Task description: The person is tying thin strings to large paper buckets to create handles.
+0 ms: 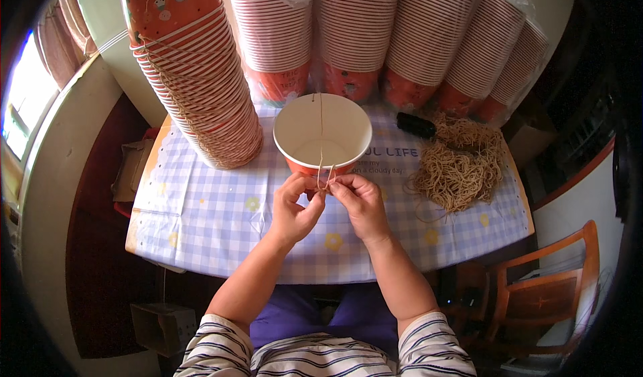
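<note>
**At the near rim of the cup, both hands on the string**

At the near rim of the open paper cup (322, 138), a thin tan string (321, 119) runs across the mouth and down the front wall. Just below that rim, the left hand (293, 206) and the right hand (360, 203) meet, fingertips pinched shut on the string's loose ends. A neat result here likely calls for even tension on both ends, so the cup stays upright and the string stays centred across the mouth.

The cup appears empty, white inside and orange outside. Behind it stand tall stacks of nested cups (201, 75), one leaning at the left. To the cup's right lies a tangled heap of string (459, 162), with a small black object (416, 125) at its edge. All rest on the checked surface (201, 216).
</note>
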`<state>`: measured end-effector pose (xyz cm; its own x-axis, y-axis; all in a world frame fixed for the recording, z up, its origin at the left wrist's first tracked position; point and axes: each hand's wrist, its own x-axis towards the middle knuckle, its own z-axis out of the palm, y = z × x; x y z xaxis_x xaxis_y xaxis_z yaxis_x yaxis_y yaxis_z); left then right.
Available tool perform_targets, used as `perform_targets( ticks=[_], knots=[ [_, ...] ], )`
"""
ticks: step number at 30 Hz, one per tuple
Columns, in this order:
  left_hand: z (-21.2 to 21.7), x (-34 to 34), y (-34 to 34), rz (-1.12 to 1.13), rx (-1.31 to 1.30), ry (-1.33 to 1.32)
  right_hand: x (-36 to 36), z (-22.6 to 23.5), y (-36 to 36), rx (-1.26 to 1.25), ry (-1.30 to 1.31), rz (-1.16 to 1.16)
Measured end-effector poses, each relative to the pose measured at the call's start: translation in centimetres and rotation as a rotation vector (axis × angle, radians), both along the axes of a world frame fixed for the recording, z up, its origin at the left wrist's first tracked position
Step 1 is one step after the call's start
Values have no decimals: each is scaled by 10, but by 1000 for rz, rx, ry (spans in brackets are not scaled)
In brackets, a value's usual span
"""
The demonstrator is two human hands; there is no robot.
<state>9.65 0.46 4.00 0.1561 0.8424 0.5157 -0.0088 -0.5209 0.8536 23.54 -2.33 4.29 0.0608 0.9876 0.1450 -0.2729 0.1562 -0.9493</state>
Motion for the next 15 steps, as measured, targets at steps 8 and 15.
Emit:
perform_targets(
  ticks=[8,15],
  knots=[
    [3,1,2,-104,-52,6,2,-9,4,22,-1,-19],
    [7,0,4,-125,-176,30,2,-1,4,-6,72,-6]
  ],
)
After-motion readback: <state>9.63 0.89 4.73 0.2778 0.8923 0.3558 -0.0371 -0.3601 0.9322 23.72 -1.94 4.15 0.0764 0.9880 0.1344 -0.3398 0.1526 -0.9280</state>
